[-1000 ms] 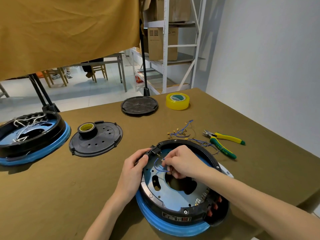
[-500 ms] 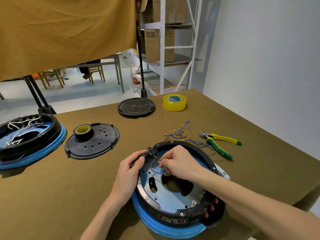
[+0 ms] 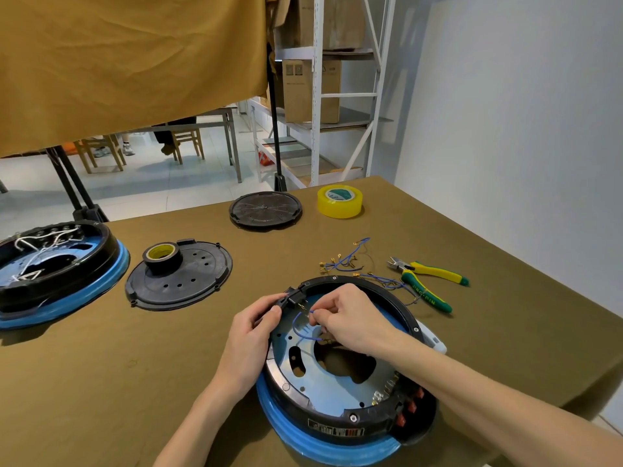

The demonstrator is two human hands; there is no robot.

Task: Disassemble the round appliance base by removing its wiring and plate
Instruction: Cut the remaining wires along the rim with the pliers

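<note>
The table [image 3: 472, 348] carries a base [image 3: 337, 433]. Left of it lies a lid [image 3: 199, 281], then another base [image 3: 57, 281]. Behind it: a disc [image 3: 265, 210], tape [image 3: 339, 201], wires [image 3: 347, 261]. Cutters [image 3: 426, 281] lie to its right.

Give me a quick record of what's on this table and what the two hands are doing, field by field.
Being worked on: round appliance base, black ring over a blue rim, metal plate still inside
Left hand: grips the black connector block at the ring's far edge
Right hand: pinches a blue wire looping over the plate
Loose wires: a bundle on the table beyond the base
Tool: yellow-green cutters, to the right
Also there: second base at left, black cover bearing a tape roll, yellow tape
</note>
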